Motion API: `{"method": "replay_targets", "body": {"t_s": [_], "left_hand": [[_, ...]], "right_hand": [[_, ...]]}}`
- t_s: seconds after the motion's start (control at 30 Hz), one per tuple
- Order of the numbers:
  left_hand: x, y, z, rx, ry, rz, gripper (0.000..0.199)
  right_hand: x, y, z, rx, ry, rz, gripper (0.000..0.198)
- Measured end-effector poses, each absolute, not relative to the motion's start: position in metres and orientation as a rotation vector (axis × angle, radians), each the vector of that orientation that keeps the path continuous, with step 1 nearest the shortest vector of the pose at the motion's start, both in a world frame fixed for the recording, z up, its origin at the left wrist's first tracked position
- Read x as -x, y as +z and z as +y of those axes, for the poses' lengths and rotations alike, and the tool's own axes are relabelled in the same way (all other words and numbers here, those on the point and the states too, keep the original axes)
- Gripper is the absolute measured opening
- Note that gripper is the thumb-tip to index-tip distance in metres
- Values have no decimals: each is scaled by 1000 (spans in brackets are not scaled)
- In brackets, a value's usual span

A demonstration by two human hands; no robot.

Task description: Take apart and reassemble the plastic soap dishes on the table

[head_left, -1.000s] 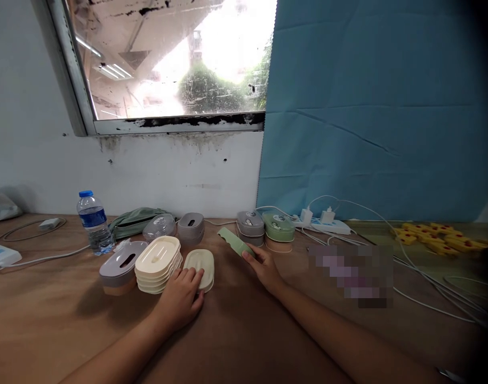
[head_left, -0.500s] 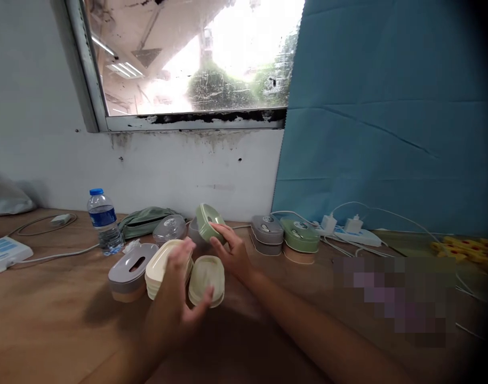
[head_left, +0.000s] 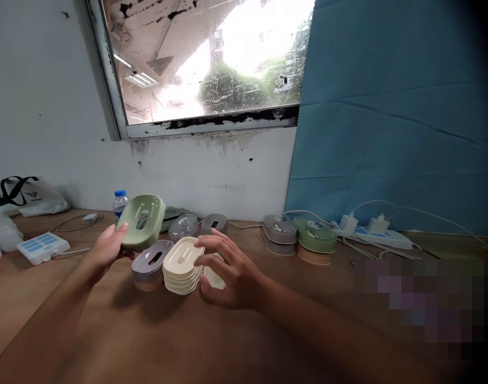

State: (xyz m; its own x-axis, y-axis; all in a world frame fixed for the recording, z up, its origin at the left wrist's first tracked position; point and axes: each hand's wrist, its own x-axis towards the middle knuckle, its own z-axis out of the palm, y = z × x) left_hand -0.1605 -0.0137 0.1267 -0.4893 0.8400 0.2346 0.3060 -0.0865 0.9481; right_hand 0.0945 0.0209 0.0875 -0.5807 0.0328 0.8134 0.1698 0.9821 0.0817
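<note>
My left hand (head_left: 108,248) grips a green oval soap-dish-like container (head_left: 152,210) by its near left side. The container is raised and tilted, showing a slot in its floor. My right hand (head_left: 238,272) is open, fingers apart and curved, at the right edge of a stack of cream slotted trays (head_left: 182,258). Whether the fingertips touch the top tray I cannot tell. Behind that hand, a cream piece (head_left: 214,273) is partly hidden. Left of the stack sits a grey slotted container (head_left: 151,258) on a tan base.
Further back are a clear grey lid (head_left: 183,226) and another grey slotted container (head_left: 214,223). Two closed boxes, one grey (head_left: 279,234) and one green (head_left: 316,237), stand to the right. A water bottle (head_left: 119,201), power strips (head_left: 42,248) and cables surround the area.
The green container has gone from my right hand to my left and moved left. My right hand has come down beside the cream stack. The view has shifted left.
</note>
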Motion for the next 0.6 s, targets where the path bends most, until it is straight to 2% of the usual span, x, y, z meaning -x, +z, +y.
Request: {"method": "replay_targets", "body": {"t_s": [0.1,0.2,0.6], "left_hand": [[191,120,-15,-1102,1382,1850,26],[208,104,-12,-1134,1360,2009,25],[185,79,7,-1175,1114,1916,21]], "right_hand": [[-125,74,13,176,-223,-2267,18],[-153,59,6,208,-256,-2293,19],[-233,41,-7,679,-173,-2266,16]]}}
